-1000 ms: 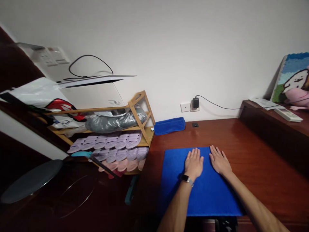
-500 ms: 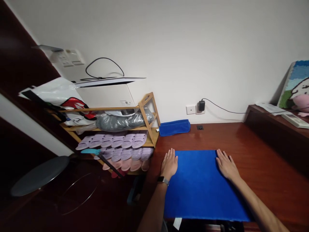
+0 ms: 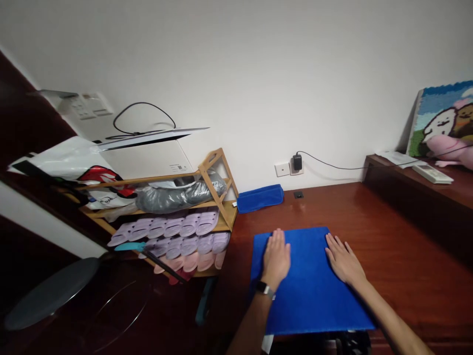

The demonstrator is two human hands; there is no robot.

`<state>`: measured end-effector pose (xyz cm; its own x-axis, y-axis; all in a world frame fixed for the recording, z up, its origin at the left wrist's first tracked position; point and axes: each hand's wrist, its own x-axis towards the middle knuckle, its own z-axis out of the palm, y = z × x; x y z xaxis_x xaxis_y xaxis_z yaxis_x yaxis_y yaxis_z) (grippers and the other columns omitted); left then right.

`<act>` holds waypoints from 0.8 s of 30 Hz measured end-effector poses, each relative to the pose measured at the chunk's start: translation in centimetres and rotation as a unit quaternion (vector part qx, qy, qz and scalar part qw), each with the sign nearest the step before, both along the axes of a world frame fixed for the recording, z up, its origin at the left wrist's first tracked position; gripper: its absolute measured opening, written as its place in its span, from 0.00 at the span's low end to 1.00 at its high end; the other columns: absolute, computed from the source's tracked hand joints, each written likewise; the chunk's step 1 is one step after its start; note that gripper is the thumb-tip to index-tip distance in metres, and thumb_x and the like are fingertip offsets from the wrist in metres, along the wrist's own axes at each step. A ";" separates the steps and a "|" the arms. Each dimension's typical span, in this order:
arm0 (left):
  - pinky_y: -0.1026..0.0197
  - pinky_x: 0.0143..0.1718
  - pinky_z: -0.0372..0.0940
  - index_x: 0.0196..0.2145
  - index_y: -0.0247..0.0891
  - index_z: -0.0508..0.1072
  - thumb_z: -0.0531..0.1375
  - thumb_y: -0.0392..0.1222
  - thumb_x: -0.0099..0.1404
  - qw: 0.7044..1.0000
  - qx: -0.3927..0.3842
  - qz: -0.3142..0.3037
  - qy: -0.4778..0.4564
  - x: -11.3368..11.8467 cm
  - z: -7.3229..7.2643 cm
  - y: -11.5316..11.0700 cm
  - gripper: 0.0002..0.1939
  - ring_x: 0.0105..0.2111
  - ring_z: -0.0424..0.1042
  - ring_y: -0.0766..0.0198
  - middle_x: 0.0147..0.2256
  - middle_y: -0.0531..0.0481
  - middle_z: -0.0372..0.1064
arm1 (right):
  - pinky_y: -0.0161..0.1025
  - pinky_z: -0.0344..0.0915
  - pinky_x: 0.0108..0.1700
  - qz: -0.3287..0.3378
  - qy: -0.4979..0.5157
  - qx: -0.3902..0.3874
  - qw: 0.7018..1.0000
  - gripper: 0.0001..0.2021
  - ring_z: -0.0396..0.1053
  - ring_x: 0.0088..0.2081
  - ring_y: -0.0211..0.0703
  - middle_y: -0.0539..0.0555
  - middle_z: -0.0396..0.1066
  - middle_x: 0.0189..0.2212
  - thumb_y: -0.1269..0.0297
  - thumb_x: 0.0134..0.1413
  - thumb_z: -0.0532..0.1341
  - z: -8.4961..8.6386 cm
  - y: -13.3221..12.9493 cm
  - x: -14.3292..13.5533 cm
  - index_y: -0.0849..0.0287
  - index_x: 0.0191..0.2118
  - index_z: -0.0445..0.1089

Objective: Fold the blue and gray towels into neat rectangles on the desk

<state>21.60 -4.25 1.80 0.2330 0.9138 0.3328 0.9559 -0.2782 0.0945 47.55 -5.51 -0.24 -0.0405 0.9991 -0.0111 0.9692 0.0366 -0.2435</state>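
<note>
A blue cloth lies spread flat on the reddish-brown wooden desk, its near edge at the desk's front with a white tag hanging down. My left hand, with a watch on its wrist, rests palm down over the left part of the cloth, fingers stretched forward. Along the cloth's right edge lies my right hand, palm down with its fingers extended and slightly spread. Neither hand grips anything. Farther back, by the wall, sits a folded blue cloth.
Left of the desk stands a wooden rack with lilac and pink slippers and a white box on top. A black adapter is plugged into the wall. On the right ledge lie a remote control and a pink plush toy.
My left hand has moved right, from the cloth's left edge onto the cloth. My right hand stays near the right edge. The camera view has shifted slightly.
</note>
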 end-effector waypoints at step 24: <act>0.44 0.71 0.54 0.75 0.34 0.50 0.43 0.50 0.80 0.996 -0.033 0.087 0.001 -8.6 -1.5 -3.8 0.31 0.72 0.52 0.52 0.72 0.39 0.52 | 0.54 0.42 0.75 -0.001 -0.023 0.016 1.000 0.35 0.43 0.75 0.48 0.54 0.48 0.75 0.52 0.71 0.35 -1.0 -0.5 0.7 0.63 0.76 0.48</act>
